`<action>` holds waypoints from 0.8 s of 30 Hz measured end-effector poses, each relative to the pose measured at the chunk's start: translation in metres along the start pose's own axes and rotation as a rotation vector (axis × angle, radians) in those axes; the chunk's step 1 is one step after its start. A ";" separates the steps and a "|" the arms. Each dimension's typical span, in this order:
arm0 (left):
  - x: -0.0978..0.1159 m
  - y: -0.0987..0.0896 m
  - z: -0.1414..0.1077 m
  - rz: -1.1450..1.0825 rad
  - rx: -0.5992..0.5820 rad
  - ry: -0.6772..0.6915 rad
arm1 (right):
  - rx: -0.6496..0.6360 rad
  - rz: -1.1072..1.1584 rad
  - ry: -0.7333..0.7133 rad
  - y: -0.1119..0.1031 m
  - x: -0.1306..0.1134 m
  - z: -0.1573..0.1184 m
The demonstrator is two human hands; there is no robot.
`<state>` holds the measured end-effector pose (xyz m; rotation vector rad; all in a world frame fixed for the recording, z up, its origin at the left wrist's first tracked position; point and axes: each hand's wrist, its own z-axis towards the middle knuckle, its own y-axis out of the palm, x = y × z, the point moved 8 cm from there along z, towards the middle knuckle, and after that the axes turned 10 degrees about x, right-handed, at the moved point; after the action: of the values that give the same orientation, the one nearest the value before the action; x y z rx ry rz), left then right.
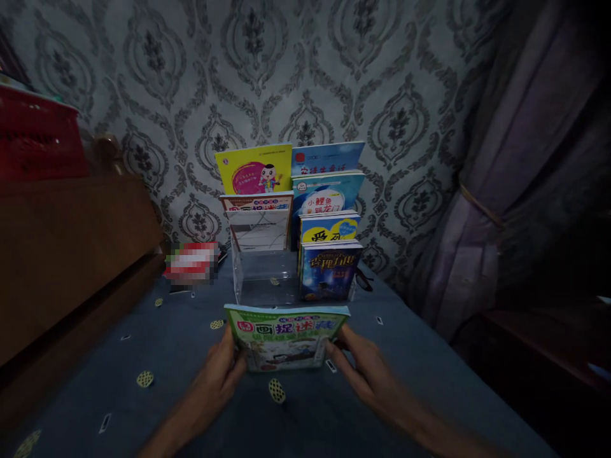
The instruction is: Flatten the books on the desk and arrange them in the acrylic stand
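Note:
Both my hands grip a green-covered children's book (286, 340) by its sides, upright and tilted back a little, above the blue tablecloth. My left hand (222, 366) is closed on its left edge, and my right hand (356, 362) pinches the right edge with the thumb in front. Just beyond it stands a clear plastic book rack (267, 270) with two columns of books. In its left column are a yellow book (252, 168), a brown-edged picture book (258, 202) and a whitish one (260, 230). The right column ends in a dark blue book (329, 273) at the front.
A pixelated red-and-white item (191, 262) lies left of the rack. Dark-framed glasses (365, 280) rest by its right side. A brown wooden cabinet (71, 242) bearing a red basket (41, 133) stands at the left. A tied curtain (482, 203) hangs at the right.

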<state>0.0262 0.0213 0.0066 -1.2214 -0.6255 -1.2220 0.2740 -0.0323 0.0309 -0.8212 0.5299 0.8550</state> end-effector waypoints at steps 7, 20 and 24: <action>0.052 -0.026 0.047 0.226 0.075 0.239 | -0.048 -0.063 -0.147 0.001 -0.031 0.063; 0.128 -0.075 0.200 0.292 0.385 0.746 | 0.217 -0.090 -0.449 -0.005 -0.068 0.239; 0.119 -0.072 0.211 0.297 0.377 0.752 | 0.206 -0.089 -0.446 0.002 -0.054 0.248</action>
<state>0.0429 0.1830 0.2002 -0.4534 -0.0939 -1.1348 0.2633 0.1440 0.2129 -0.4417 0.1810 0.8534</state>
